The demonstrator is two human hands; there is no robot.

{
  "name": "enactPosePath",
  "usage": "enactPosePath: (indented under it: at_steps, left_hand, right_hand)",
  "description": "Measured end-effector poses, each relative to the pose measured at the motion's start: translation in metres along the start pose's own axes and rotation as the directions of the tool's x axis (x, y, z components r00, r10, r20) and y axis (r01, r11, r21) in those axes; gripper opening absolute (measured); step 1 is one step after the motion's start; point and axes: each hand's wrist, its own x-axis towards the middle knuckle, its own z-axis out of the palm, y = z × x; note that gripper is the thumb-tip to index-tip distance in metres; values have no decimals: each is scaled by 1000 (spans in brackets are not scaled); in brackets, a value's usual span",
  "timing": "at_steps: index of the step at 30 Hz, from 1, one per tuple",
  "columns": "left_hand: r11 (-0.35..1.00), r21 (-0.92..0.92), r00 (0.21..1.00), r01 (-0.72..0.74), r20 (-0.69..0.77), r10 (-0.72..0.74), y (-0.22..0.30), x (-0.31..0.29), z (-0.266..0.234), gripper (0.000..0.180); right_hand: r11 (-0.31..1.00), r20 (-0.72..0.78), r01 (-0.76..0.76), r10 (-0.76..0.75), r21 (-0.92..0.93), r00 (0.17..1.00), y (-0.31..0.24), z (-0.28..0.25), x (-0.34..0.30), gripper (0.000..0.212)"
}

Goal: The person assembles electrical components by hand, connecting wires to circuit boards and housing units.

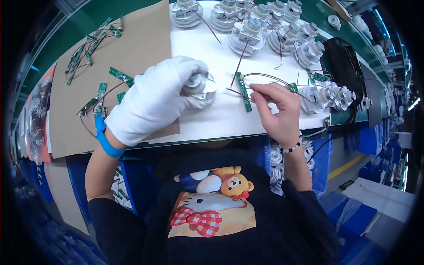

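Observation:
My left hand point(148, 97), in a white glove, is closed around a silver metal unit with a round, motor-like top point(201, 86), held over the white sheet. My bare right hand point(280, 106) pinches a thin dark-red wire point(238, 93) between thumb and forefinger; a small white tip shows at the wire's far end. Just left of those fingertips is a narrow green circuit board point(244, 92), with the wire crossing it. Another wire point(265, 75) arcs from the board toward a second small green board point(292, 87) beside my right hand.
Several similar silver units point(247, 37) with trailing wires stand at the back and right of the white sheet point(212, 121). Wired green boards point(90, 48) lie on brown cardboard point(137, 31) at left. A black plastic bag point(342, 66) lies at the right, and blue bins point(139, 176) stand below the table edge.

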Motion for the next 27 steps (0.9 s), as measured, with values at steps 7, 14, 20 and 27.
enactPosePath:
  at_steps: [7, 14, 20, 27]
  left_hand:
    - [981, -181, 994, 69, -68, -83, -5, -5, -6, 40]
    - [912, 253, 946, 322, -58, -318, 18, 13, -13, 41]
    - [854, 415, 947, 315, -77, -312, 12, 20, -32, 28]
    - [961, -271, 987, 64, 160, -21, -12, 17, -18, 46]
  right_hand:
    - [577, 247, -437, 380, 690, 892, -11, 24, -20, 14]
    - [168, 309, -387, 360, 907, 880, -18, 24, -25, 27]
    - [-33, 417, -424, 261, 905, 871, -13, 16, -32, 27]
    - [23, 482, -494, 188, 869, 856, -14, 20, -29, 30]
